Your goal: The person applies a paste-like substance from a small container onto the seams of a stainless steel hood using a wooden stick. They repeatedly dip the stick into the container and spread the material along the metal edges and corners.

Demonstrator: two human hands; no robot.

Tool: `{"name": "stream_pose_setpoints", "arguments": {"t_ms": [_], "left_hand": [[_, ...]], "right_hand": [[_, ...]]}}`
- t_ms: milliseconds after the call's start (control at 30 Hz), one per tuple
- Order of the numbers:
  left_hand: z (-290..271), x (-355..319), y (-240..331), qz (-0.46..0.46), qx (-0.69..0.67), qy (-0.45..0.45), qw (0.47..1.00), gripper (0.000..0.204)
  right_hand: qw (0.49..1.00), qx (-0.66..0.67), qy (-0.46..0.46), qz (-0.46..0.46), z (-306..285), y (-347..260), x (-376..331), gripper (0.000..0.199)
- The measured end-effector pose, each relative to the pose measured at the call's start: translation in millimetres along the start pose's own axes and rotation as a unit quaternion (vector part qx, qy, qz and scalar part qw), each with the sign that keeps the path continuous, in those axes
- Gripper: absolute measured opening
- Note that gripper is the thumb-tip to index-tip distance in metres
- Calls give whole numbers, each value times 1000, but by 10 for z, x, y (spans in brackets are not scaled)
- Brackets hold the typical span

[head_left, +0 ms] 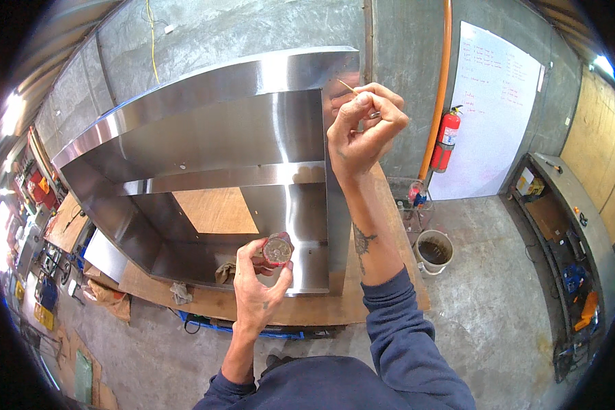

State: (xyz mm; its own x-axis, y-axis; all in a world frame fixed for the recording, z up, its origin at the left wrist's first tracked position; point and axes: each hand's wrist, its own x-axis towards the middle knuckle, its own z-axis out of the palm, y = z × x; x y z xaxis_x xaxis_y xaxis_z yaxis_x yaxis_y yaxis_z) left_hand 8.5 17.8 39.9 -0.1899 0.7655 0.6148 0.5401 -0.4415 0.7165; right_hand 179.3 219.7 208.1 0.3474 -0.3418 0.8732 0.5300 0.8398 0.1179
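A large brushed stainless steel hood-like housing (212, 137) lies on a wooden workbench (301, 311). My left hand (263, 280) holds a small round tin (277, 249) with a red side, its open top facing up, in front of the housing's lower edge. My right hand (363, 126) is raised at the housing's upper right corner. Its fingers pinch a thin stick (348, 87) whose tip points at the steel edge.
A red fire extinguisher (447, 140) hangs on the grey wall next to an orange pipe (439, 82) and a whiteboard (495, 109). A bucket (433, 250) stands on the concrete floor right of the bench. Rags (180, 292) lie on the bench. A cluttered counter (567, 225) runs along the right.
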Motion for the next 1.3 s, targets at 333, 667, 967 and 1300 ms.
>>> {"name": "stream_pose_setpoints", "arguments": {"t_ms": [333, 667, 967, 1300], "left_hand": [[10, 29, -9, -2, 3, -9, 1000, 63], [-5, 15, -23, 2, 6, -16, 1000, 64], [8, 31, 36, 6, -1, -6, 1000, 61], [-112, 233, 69, 8, 1, 34, 999, 63]], "right_hand": [[1000, 15, -12, -2, 23, -22, -8, 19], [1000, -3, -4, 9, 58, -28, -34, 26], [997, 74, 18, 11, -9, -14, -71, 20], [894, 180, -257, 319, -961, -1190, -407, 11]]}}
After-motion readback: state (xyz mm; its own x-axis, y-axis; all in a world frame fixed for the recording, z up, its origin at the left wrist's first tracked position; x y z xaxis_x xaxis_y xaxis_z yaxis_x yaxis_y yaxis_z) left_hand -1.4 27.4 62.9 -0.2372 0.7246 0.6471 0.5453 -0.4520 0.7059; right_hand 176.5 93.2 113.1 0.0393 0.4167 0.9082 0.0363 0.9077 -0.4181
